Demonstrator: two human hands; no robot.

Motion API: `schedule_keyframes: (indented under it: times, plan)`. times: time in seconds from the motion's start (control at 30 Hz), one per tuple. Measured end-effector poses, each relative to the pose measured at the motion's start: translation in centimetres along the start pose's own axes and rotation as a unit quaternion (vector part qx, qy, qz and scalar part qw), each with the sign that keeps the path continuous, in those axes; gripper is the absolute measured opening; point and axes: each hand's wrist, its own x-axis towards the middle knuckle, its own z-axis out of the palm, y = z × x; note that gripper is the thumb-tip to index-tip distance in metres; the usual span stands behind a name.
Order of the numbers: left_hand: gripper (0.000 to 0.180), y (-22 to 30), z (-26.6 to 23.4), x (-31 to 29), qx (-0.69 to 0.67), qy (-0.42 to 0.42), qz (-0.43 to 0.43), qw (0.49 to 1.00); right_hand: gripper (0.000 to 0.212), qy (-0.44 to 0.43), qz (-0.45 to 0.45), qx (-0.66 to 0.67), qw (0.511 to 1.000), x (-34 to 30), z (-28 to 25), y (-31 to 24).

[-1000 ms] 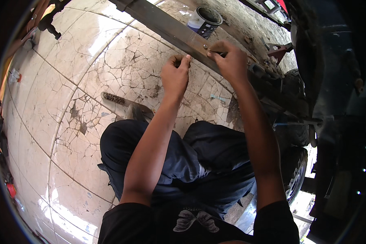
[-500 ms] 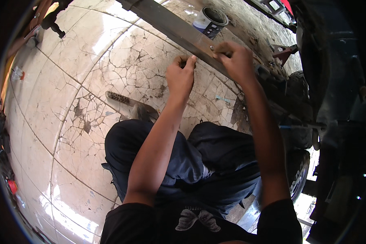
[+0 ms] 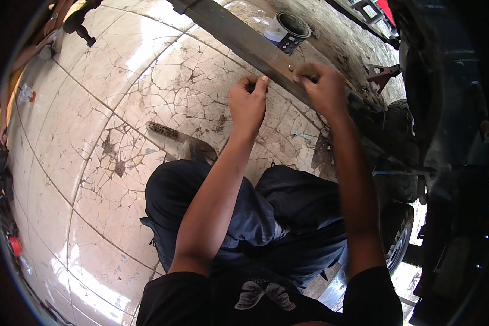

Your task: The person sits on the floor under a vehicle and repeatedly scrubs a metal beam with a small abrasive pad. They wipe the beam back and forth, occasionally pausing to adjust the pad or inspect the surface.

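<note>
My left hand [image 3: 248,103] is raised over the cracked floor, its fingers curled in and the thumb pressed up against them. Whatever it may hold is hidden. Beside a long dark metal beam [image 3: 233,41], my right hand [image 3: 323,89] has its fingers bent and drawn together at the beam's near side. Just beyond those fingertips, a small round bolt head or stud [image 3: 290,68] shows on the beam. Whether the right fingers pinch anything cannot be seen.
Behind the beam stands an open paint can [image 3: 288,33]. A reddish-brown metal stand [image 3: 383,76] and a tyre [image 3: 399,233] are on the right. A long brown piece with a dark studded end [image 3: 163,130] lies by my left knee on cracked tiles [image 3: 108,163].
The whole view has shifted slightly. My right fingertips have drawn back a little from the stud, while the left hand keeps much the same curled pose.
</note>
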Motion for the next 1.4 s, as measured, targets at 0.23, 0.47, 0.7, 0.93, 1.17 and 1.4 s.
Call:
schedule_keyframes:
  times: [0.23, 0.47, 0.7, 0.93, 1.17, 1.4]
  plan:
    - [0.031, -0.3, 0.4, -0.1, -0.004, -0.016, 0.0, 1.0, 0.016, 0.004, -0.03, 0.008, 1.0, 1.5, 1.6, -2.3]
    - [0.032, -0.3, 0.1, 0.1, -0.021, 0.0, 0.013, 1.0, 0.012, 0.041, 0.023, 0.018, 0.999, -1.2, 0.3, 0.2]
    - [0.033, -1.1, 0.8, 0.1, -0.005, -0.016, 0.012, 1.0, 0.014, 0.048, -0.007, 0.061, 0.997, 2.2, 3.1, -2.8]
    - [0.027, 0.5, -0.4, -0.1, -0.03, -0.022, -0.005, 0.999, 0.013, 0.055, 0.032, 0.004, 0.998, -0.5, 1.9, -0.8]
    - [0.027, -0.2, 0.2, 0.2, -0.017, -0.023, -0.004, 1.0, 0.008, 0.083, 0.007, 0.033, 0.996, 2.6, 4.0, -4.0]
    - [0.026, 0.5, -0.7, 0.2, -0.07, -0.01, -0.045, 0.996, 0.009, 0.072, 0.033, -0.028, 0.996, 3.6, 3.8, -3.9]
